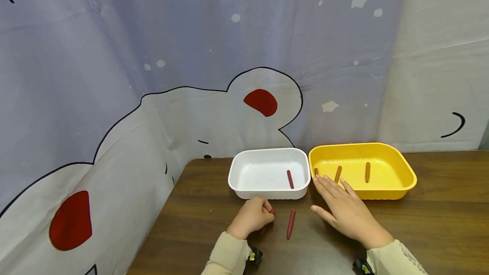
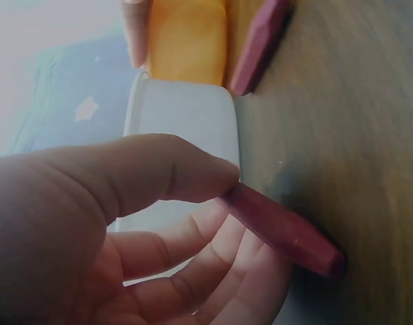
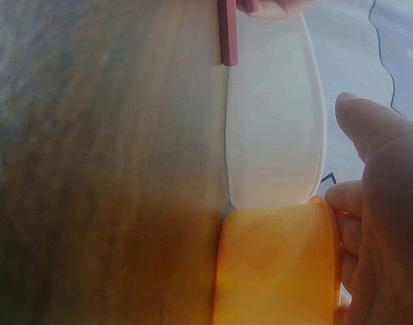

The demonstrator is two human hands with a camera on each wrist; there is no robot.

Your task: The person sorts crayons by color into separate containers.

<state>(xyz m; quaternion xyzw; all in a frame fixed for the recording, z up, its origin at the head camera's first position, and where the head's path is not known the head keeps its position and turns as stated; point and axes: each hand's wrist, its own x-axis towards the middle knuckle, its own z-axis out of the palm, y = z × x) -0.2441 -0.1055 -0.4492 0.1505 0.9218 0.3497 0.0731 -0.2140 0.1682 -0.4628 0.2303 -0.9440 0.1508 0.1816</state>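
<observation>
Brown table (image 1: 451, 207) beneath red stick (image 1: 291, 224), cloth (image 1: 191, 37) behind

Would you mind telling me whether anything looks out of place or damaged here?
Nothing looks damaged or spilled. The one stray is the loose red crayon on the wood-grain table, outside the white tray, where another red crayon lies; the left hand pinches a third red crayon.

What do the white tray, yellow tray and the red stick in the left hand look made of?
White tray: probably plastic, smooth, with rounded, moulded corners. Yellow tray: likely plastic too, glossy, with light glints inside. Red stick: perhaps crayon wax, dull sheen, faceted sides; painted wood is possible.
</observation>
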